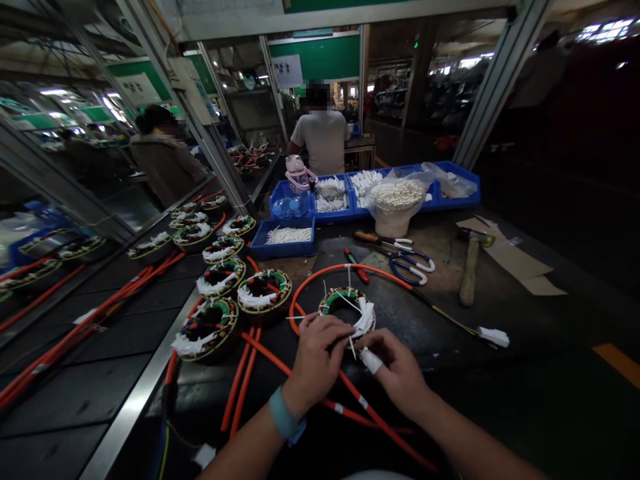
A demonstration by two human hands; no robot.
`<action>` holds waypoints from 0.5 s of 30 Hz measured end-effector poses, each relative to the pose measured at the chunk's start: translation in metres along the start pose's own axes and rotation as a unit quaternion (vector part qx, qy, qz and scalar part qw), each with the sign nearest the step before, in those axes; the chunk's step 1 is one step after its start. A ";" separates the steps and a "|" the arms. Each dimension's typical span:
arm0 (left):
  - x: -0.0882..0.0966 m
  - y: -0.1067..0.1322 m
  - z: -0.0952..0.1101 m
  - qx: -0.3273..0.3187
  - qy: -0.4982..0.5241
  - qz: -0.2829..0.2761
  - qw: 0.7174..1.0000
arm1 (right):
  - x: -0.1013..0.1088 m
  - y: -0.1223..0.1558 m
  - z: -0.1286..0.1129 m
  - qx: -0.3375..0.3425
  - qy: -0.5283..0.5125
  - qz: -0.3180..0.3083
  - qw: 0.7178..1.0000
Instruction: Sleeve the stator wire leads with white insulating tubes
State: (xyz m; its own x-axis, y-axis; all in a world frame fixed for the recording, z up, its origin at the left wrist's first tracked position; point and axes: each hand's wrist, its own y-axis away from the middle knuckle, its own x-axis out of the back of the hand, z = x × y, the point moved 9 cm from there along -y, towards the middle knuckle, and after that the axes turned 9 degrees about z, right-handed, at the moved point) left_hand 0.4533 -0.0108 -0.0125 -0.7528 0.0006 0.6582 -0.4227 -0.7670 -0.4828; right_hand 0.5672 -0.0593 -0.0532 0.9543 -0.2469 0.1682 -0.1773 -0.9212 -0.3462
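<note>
Wire ring (361,300): likely heavy, stiff; best held at ten o'clock. Left hand (321,352), seven o'clock; right hand (400,370), five: grips unclear.

The dark, worn counter (423,323) carries a wound stator (327,301) near its front edge, taken here as the clock's centre, with orange-sleeved cable (390,271) looping behind it and more wound stators (283,290) standing between 9 and 10 o'clock. A shallow blue tray (285,250) sits between 10 and 11, blue bins (350,213) line the far side from 11 to past 1, and a filled plastic bag (393,220) stands before them at 1. A red-and-black hand tool (361,272) lies at 12, blue-handled scissors (397,255) at 2, and a wooden-handled hammer (469,270) and flat cardboard (520,263) between 2 and 3.
</note>
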 end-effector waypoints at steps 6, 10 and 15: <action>0.006 0.009 0.026 -0.186 -0.091 0.056 0.977 | -0.002 0.014 0.009 -0.039 -0.062 -0.041 0.996; 0.003 0.013 0.030 -0.224 -0.142 0.057 0.962 | 0.000 0.019 0.011 -0.007 -0.017 -0.040 0.999; 0.004 0.016 0.034 -0.248 -0.148 0.072 0.955 | 0.000 0.014 0.007 -0.009 0.004 -0.004 1.000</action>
State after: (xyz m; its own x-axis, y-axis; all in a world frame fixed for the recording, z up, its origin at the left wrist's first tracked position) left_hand 0.4614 -0.0448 0.0022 -0.6775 -0.3194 0.6625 -0.5672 -0.3465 -0.7471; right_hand 0.5667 -0.0697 -0.0645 0.9534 -0.2429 0.1789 -0.1748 -0.9282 -0.3283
